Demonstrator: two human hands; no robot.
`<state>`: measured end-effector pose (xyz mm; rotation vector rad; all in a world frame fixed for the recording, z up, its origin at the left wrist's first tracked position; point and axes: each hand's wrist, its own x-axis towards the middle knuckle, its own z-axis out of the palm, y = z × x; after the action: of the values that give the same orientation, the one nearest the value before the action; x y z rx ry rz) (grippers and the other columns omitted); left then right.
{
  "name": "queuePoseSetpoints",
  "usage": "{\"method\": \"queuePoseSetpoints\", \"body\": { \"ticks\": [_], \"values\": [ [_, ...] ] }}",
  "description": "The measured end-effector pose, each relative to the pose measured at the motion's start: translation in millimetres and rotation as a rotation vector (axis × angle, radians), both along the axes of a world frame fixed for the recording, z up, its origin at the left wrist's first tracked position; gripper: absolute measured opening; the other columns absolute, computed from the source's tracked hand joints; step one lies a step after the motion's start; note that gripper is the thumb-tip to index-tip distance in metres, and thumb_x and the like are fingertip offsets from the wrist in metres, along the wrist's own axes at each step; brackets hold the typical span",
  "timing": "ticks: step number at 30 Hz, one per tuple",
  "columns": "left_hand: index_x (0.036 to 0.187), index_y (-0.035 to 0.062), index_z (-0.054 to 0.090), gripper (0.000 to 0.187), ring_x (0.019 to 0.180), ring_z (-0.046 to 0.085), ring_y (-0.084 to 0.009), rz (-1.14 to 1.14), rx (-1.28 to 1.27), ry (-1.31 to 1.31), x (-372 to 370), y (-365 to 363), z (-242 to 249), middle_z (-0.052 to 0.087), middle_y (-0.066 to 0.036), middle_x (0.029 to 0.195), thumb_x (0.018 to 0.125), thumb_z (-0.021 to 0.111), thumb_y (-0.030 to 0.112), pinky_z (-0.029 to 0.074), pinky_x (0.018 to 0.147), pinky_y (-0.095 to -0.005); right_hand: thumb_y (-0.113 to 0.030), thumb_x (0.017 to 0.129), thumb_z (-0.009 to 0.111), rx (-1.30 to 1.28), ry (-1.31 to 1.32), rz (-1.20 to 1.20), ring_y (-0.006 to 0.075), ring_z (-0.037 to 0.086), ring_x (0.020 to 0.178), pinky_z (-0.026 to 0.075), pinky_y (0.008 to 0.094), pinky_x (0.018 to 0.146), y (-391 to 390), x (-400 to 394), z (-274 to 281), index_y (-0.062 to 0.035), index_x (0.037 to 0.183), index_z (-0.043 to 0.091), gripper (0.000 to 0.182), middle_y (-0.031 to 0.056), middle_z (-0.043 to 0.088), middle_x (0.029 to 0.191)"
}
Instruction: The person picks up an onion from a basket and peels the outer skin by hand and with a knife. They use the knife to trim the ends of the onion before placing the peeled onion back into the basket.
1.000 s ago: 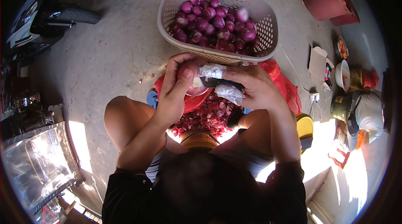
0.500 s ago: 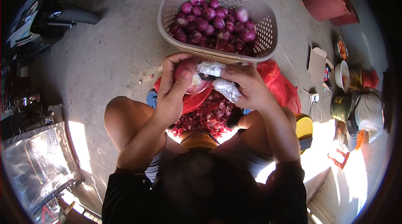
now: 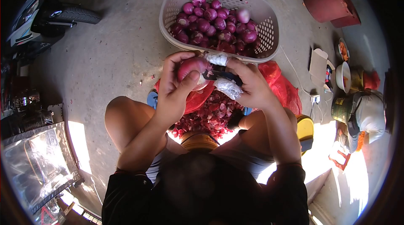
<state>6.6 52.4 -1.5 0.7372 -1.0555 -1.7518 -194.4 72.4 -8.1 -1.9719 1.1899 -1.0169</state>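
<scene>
In my left hand [image 3: 173, 86] is a red onion [image 3: 192, 68], its fingers curled round the far side and the thumb pressed on the near side. My right hand [image 3: 252, 82] grips a small dark knife [image 3: 225, 76], whose blade meets the onion's right side. White wrapping [image 3: 228, 88] covers the right thumb and a finger. Just beyond my hands stands a grey plastic basket [image 3: 166, 18] with several peeled purple onions [image 3: 209, 13] inside. Below my hands, a heap of red onion skins [image 3: 210, 113] lies between my legs.
Red mesh sacking [image 3: 280, 88] lies around the skins. At right are a white bowl [image 3: 343, 77], an open cardboard box [image 3: 319, 61], a cable with a plug [image 3: 314, 98] and another person [image 3: 366, 111] bending down. Red tubs [image 3: 326, 0] stand at upper right, a motorbike wheel [image 3: 75, 15] at left.
The onion has turned in my left hand and shows more of its purple side. My right fingers have spread a little, so more of the knife shows.
</scene>
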Motion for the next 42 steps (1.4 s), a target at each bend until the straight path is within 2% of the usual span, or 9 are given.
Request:
{"method": "queuePoseSetpoints", "body": {
  "ticks": [6, 9, 10, 22, 25, 28, 35, 38, 42],
  "values": [
    [0.126, 0.0048, 0.040, 0.035, 0.095, 0.059, -0.0168, 0.047, 0.028, -0.095, 6, -9, -2, 0.055, -0.011, 0.113, 0.094, 0.046, 0.018, 0.053, 0.072, -0.0270, -0.009, 0.067, 0.068, 0.172, 0.155, -0.020, 0.0353, 0.061, 0.091, 0.049, 0.0406, 0.076, 4, -7, 14, -0.0069, 0.119, 0.050, 0.055, 0.0157, 0.062, 0.102],
    [0.126, 0.0056, 0.040, 0.036, 0.097, 0.059, -0.0185, 0.063, 0.238, 0.134, 6, -15, -1, 0.055, -0.011, 0.114, 0.094, 0.044, 0.022, 0.053, 0.072, -0.0288, -0.002, 0.070, 0.068, 0.023, 0.096, 0.057, 0.0299, 0.064, 0.081, 0.049, 0.0348, 0.073, -1, -7, 3, -0.0028, 0.115, 0.049, 0.050, 0.0136, 0.064, 0.094],
    [0.123, 0.0037, 0.041, 0.032, 0.100, 0.059, -0.0245, 0.029, 0.285, 0.254, 5, -14, 3, 0.054, -0.011, 0.115, 0.094, 0.045, 0.018, 0.053, 0.081, -0.0373, -0.002, 0.070, 0.068, 0.002, 0.115, 0.047, 0.0301, 0.064, 0.083, 0.049, 0.0349, 0.074, 0, -6, 4, -0.0029, 0.114, 0.050, 0.048, 0.0137, 0.063, 0.096],
    [0.125, 0.0116, 0.038, 0.034, 0.115, 0.046, -0.0163, 0.033, 0.463, 0.514, 2, -11, -9, 0.050, -0.006, 0.122, 0.093, 0.048, 0.017, 0.032, 0.102, -0.0357, -0.012, 0.067, 0.073, -0.090, 0.207, 0.026, 0.0336, 0.064, 0.076, 0.049, 0.0388, 0.062, 5, 12, 7, -0.0048, 0.116, 0.045, 0.057, 0.0121, 0.064, 0.090],
    [0.125, 0.0108, 0.037, 0.035, 0.113, 0.047, -0.0170, 0.040, 0.384, 0.438, -2, -9, -5, 0.050, -0.007, 0.122, 0.092, 0.050, 0.014, 0.035, 0.100, -0.0360, -0.011, 0.063, 0.071, -0.117, 0.275, 0.046, 0.0376, 0.061, 0.079, 0.049, 0.0433, 0.064, 5, 10, 1, -0.0045, 0.123, 0.042, 0.067, 0.0179, 0.061, 0.094],
    [0.125, 0.0099, 0.036, 0.039, 0.109, 0.051, -0.0181, 0.040, 0.284, 0.389, -1, -6, -7, 0.050, -0.008, 0.122, 0.090, 0.052, 0.006, 0.040, 0.097, -0.0353, -0.015, 0.071, 0.072, -0.153, 0.250, 0.003, 0.0323, 0.064, 0.073, 0.049, 0.0368, 0.061, 5, 10, 6, -0.0032, 0.120, 0.041, 0.060, 0.0123, 0.063, 0.087],
    [0.124, 0.0034, 0.039, 0.047, 0.105, 0.054, -0.0178, 0.163, -0.043, 0.137, -4, -9, -13, 0.050, -0.010, 0.119, 0.083, 0.060, -0.004, 0.045, 0.093, -0.0326, -0.018, 0.077, 0.070, -0.102, 0.190, -0.033, 0.0299, 0.064, 0.074, 0.048, 0.0349, 0.065, 6, 4, 2, 0.0001, 0.127, 0.033, 0.065, 0.0139, 0.062, 0.084],
    [0.124, 0.0013, 0.040, 0.047, 0.106, 0.054, -0.0179, 0.170, -0.103, 0.102, -3, -9, -15, 0.050, -0.011, 0.119, 0.082, 0.062, -0.003, 0.045, 0.093, -0.0327, -0.012, 0.078, 0.066, 0.086, 0.177, -0.012, 0.0316, 0.064, 0.079, 0.048, 0.0356, 0.070, 8, 6, 8, -0.0009, 0.129, 0.032, 0.063, 0.0156, 0.063, 0.086],
    [0.124, 0.0006, 0.040, 0.045, 0.106, 0.054, -0.0193, 0.161, -0.043, 0.167, -2, -9, -11, 0.051, -0.012, 0.120, 0.084, 0.061, 0.000, 0.046, 0.093, -0.0327, -0.004, 0.075, 0.062, 0.016, 0.090, -0.005, 0.0327, 0.061, 0.092, 0.047, 0.0368, 0.080, 9, 4, 4, -0.0023, 0.130, 0.037, 0.061, 0.0180, 0.061, 0.100]
  ]
}}
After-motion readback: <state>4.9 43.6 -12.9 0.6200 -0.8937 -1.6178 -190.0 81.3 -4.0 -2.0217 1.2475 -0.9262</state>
